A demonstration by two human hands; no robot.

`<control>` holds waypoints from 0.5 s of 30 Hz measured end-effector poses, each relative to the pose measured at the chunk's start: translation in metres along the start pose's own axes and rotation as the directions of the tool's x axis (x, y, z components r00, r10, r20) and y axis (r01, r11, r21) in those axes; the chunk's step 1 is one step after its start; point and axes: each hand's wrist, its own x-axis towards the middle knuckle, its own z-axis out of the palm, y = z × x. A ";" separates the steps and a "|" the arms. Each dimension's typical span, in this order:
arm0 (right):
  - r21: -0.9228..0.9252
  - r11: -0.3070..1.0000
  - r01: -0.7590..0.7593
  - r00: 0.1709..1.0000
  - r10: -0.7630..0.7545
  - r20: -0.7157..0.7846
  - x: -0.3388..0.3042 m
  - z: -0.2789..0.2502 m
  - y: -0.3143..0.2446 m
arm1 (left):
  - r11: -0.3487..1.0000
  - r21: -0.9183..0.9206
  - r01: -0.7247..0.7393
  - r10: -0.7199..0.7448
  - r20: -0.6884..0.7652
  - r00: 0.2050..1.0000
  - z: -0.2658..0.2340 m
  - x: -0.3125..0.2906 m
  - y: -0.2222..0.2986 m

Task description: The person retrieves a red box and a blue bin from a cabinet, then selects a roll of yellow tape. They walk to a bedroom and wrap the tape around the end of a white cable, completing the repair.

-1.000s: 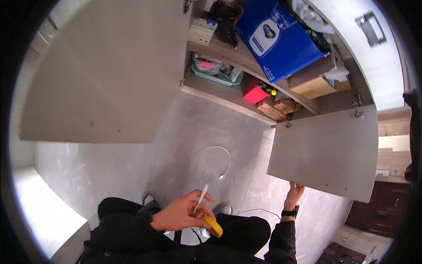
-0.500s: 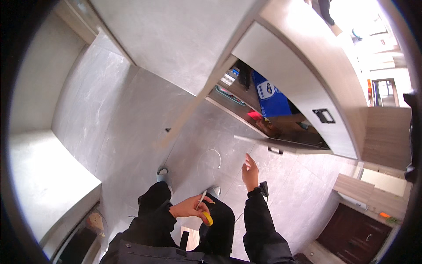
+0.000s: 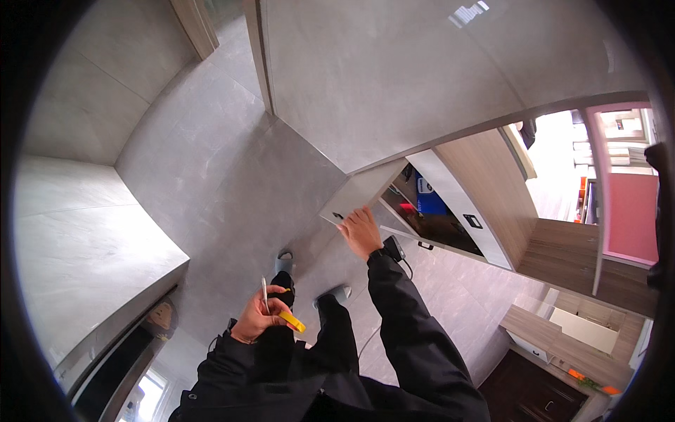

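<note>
My left hand (image 3: pixel 259 316) is closed on a thin white pen-like stick (image 3: pixel 265 295) and a small bright yellow object (image 3: pixel 292 321), whose exact kind I cannot make out. My right hand (image 3: pixel 361 232) reaches forward to the free edge of a pale cabinet door (image 3: pixel 369 188). Its fingers are curled at the edge, beside a dark handle (image 3: pixel 337 215). This door stands swung out from the low cabinet, and a blue box (image 3: pixel 430 202) shows inside among other items.
A second door (image 3: pixel 397 232) with a dark handle also stands out from the cabinet. To its right is a white front (image 3: pixel 460 207). A grey wall (image 3: pixel 422 77) rises beyond. A pale ledge (image 3: pixel 105 246) runs along the left. Dark brown double doors (image 3: pixel 531 390) lie lower right.
My right hand has moved forward and left, from free air to the cabinet door's edge. The view has turned and shifted. My left hand keeps hold of the stick and yellow object.
</note>
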 end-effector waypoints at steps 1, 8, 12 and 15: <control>-0.023 0.999 -0.046 0.998 0.047 0.043 -0.013 0.004 0.003 | 1.000 -0.004 -0.026 0.026 -0.001 1.000 0.003 -0.011 0.023; 0.086 0.913 -0.399 0.896 0.368 0.250 -0.071 -0.052 -0.012 | 0.969 0.167 -0.181 0.180 0.022 0.983 0.029 -0.063 0.182; 0.839 0.467 -0.279 0.930 0.349 0.115 -0.016 -0.163 -0.107 | 0.947 0.188 -0.261 0.247 0.094 0.964 0.044 -0.072 0.258; 0.987 0.127 -0.094 0.966 0.252 0.059 0.033 -0.255 -0.196 | 0.941 0.188 -0.281 0.255 0.151 0.955 0.052 -0.068 0.308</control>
